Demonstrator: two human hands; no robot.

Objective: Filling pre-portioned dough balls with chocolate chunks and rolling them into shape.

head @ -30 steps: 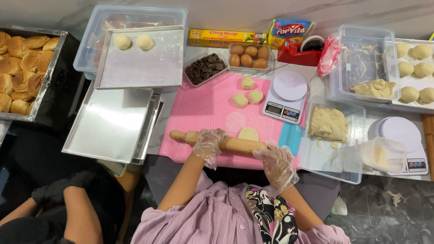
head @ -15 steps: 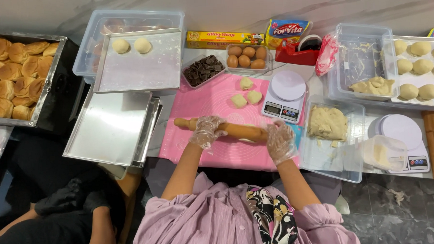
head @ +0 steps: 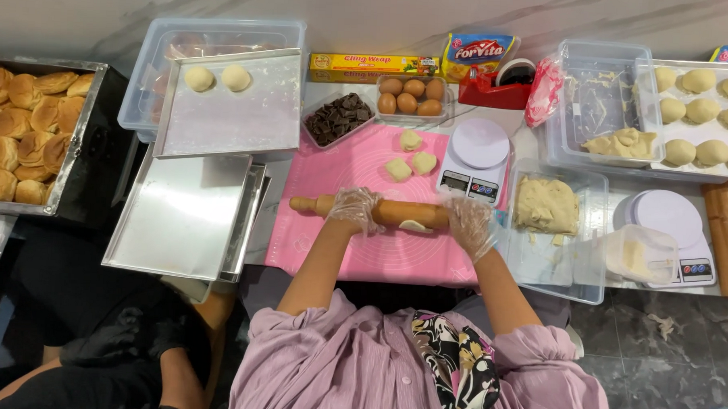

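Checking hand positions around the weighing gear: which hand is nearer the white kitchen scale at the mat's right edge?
The right hand is nearer, just below the kitchen scale. The left hand grips the rolling pin farther left, over the pink mat.

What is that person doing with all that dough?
A person in plastic gloves presses a wooden rolling pin over a small piece of dough on a pink mat. The left hand and right hand each grip one end of the pin. Three more dough pieces wait higher up on the mat, beside a white scale. Two dough balls sit on a metal tray, and baked buns fill a pan on the left.
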